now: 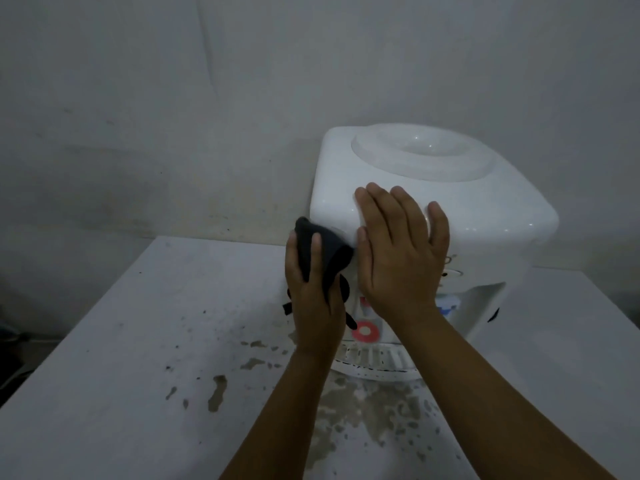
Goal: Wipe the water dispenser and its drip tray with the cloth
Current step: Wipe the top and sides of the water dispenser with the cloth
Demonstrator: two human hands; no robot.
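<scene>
A: Bracing the unit comes first. Head view: the right hand lies flat, fingers straight, on the front top edge of the white water dispenser, which stands on the worktop against the wall.

B: And the cloth?

A: The left hand grips the dark cloth, bunched, pressed to the dispenser's front left corner, touching the right hand's thumb side.

B: Drip tray location?

A: The drip tray sits at the base, directly below both hands, its long axis across the front. The left hand is nearer; judged move is straight down.

B: Labels?

A: A red ring mark on the tap; no writing legible.
</scene>
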